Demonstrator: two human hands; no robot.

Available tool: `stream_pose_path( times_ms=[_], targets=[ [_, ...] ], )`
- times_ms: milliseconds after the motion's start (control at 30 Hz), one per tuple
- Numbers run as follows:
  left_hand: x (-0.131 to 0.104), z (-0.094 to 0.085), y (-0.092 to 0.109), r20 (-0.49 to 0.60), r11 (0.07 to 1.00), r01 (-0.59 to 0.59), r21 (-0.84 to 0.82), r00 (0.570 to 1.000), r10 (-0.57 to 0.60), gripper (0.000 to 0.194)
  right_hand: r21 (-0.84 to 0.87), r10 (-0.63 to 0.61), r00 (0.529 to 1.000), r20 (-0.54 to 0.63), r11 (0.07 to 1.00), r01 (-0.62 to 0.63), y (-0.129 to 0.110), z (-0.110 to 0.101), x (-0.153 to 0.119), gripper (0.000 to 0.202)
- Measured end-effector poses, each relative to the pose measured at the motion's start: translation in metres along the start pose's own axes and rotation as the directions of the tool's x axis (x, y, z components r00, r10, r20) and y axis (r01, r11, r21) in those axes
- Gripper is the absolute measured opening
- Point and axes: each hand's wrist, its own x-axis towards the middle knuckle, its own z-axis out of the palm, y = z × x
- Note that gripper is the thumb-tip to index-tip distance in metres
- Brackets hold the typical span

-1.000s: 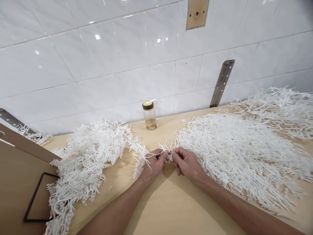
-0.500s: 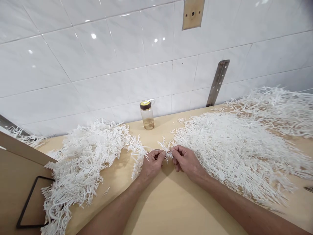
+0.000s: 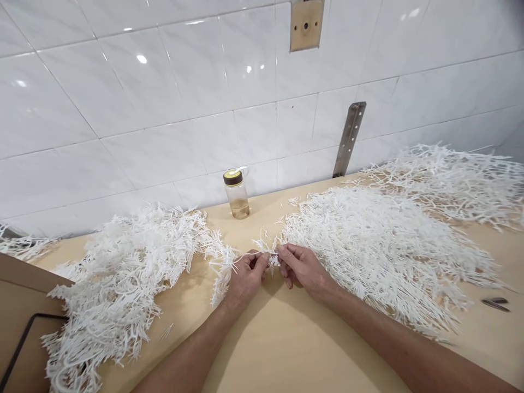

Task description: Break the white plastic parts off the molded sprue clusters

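Note:
Between my two hands, at the middle of the table, is a thin white branched strand (image 3: 265, 252). My left hand (image 3: 249, 275) pinches it with thumb and index finger. Close by on the right, my right hand (image 3: 302, 268) pinches the strand's other side, its lower fingers curled. A heap of white pieces (image 3: 139, 256) lies left of my left hand, with a thin trail of pieces reaching toward it. Beyond my right hand spreads a larger heap of thin white pieces (image 3: 380, 245).
A bottle with a dark and yellow lid (image 3: 236, 196) stands near the tiled wall. Longer white strands (image 3: 454, 180) lie at the back right. A small dark metal tool (image 3: 495, 303) is on the right; a brown box (image 3: 24, 311) sits at the left edge.
The camera view has shifted, so the scene sits further left and the dark tool shows more fully. Both hands keep their pinch, with little visible change between them.

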Motion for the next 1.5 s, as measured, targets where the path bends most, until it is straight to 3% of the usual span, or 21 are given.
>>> stream_pose_path(
  times_ms=[200, 367, 800, 1033, 1233, 1500],
  targets=[
    [0.002, 0.002, 0.002, -0.094, 0.981, 0.120, -0.152, 0.986, -0.135, 0.044, -0.016, -0.026, 0.999, 0.030, 1.000, 0.027, -0.003, 0.003, -0.003, 0.036],
    [0.003, 0.002, -0.002, -0.117, 0.984, 0.121, -0.130, 0.984, -0.137, 0.045, -0.066, -0.024, 0.999, -0.029, 0.998, 0.022, 0.002, 0.006, -0.003, 0.027],
    [0.002, -0.010, 0.013, 0.117, 0.964, 0.209, -0.165, 0.975, -0.191, 0.034, -0.047, -0.068, 0.995, -0.072, 0.997, 0.065, 0.007, 0.004, -0.001, 0.027],
    [0.000, -0.009, 0.015, 0.112, 0.972, 0.191, -0.139, 0.978, -0.176, 0.038, -0.035, -0.043, 0.995, -0.095, 0.999, 0.040, 0.004, 0.006, -0.001, 0.018],
    [0.004, -0.005, 0.003, -0.006, 0.987, 0.155, -0.032, 0.988, -0.155, 0.040, -0.050, -0.038, 0.993, -0.111, 0.998, 0.032, 0.001, 0.008, 0.000, 0.014],
    [0.009, -0.011, 0.003, 0.090, 0.984, 0.175, 0.018, 0.980, -0.176, 0.038, -0.094, -0.023, 0.999, -0.045, 0.995, 0.018, -0.002, 0.001, 0.002, 0.013]
  ],
)
